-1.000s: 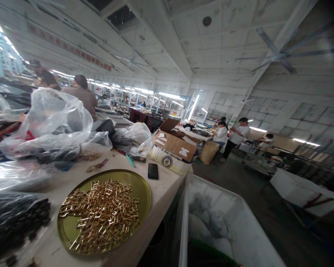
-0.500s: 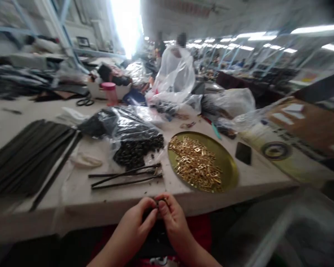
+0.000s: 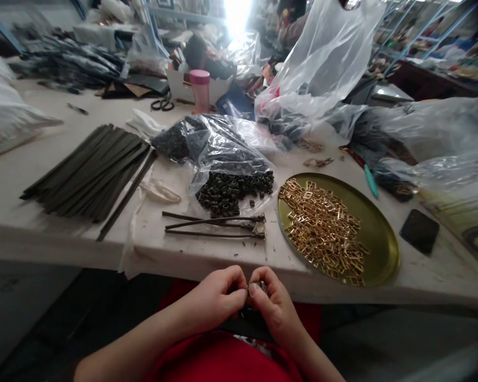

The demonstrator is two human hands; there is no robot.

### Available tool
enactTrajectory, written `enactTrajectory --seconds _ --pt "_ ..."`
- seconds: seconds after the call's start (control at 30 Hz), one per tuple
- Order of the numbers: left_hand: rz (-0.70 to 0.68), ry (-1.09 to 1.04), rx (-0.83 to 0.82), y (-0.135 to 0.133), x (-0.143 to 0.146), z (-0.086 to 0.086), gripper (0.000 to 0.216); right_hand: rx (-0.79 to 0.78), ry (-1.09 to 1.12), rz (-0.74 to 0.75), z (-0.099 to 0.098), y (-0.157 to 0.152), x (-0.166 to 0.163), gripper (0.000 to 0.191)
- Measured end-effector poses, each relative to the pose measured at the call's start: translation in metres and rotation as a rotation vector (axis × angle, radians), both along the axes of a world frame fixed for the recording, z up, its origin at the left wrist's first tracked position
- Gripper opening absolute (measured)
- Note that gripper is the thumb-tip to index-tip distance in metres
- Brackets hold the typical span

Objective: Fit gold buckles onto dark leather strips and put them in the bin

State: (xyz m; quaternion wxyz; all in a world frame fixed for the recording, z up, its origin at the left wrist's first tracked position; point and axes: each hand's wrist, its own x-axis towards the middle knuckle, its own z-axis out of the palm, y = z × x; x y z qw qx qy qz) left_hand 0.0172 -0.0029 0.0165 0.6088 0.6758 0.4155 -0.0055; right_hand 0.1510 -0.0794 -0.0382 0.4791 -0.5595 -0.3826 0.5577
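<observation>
The small metallic piece (image 3: 262,287) sits pinched in the grip of the right hand (image 3: 276,305), the left hand (image 3: 223,291)'s hold too hidden to tell, just short of the counter (image 3: 219,260), so a slipping pinch could drop it below, away from the gold buckles (image 3: 322,233).

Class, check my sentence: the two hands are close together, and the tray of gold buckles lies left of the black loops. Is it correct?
Not quite: the tray of gold buckles lies right of the black loops, as the head view shows. The left hand and right hand are indeed close together.
</observation>
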Motion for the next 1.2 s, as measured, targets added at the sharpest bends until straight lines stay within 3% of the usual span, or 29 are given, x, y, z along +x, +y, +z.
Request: enactTrajectory --seconds 0.1,0.2,0.37,0.53,0.63,0.83,0.93,1.07,1.2 --pt "-0.037 -0.02 0.034 0.003 -0.002 0.0 0.01 0.001 -0.067 0.081 0.004 0.002 0.005 0.017" --pt "0.031 -0.164 -0.102 0.007 -0.005 -0.004 0.011 -0.03 -0.094 0.047 0.005 0.003 0.01 0.017" --pt "0.095 -0.185 -0.361 0.011 -0.009 -0.012 0.027 -0.092 0.103 -0.071 0.004 0.003 0.006 0.024" --pt "0.24 -0.215 -0.444 0.005 -0.006 -0.016 0.033 -0.119 0.115 -0.118 0.008 0.001 0.001 0.026" --pt "0.26 -0.243 -0.48 0.001 -0.006 -0.016 0.03 -0.127 0.137 -0.108 0.006 -0.002 0.001 0.026" --pt "0.273 -0.312 -0.624 -0.004 -0.013 -0.016 0.03 -0.145 0.415 -0.075 -0.003 -0.008 -0.003 0.023" --pt "0.28 -0.313 -0.63 -0.007 -0.013 -0.014 0.03 -0.089 0.092 -0.107 -0.002 -0.012 -0.002 0.019" --pt "0.242 -0.224 -0.446 -0.01 -0.008 -0.011 0.025 0.069 -0.438 -0.093 0.002 -0.017 0.003 0.012" --pt "0.102 -0.065 -0.251 -0.011 -0.007 -0.012 0.023 0.053 -0.429 0.007 0.002 -0.022 0.007 0.012"
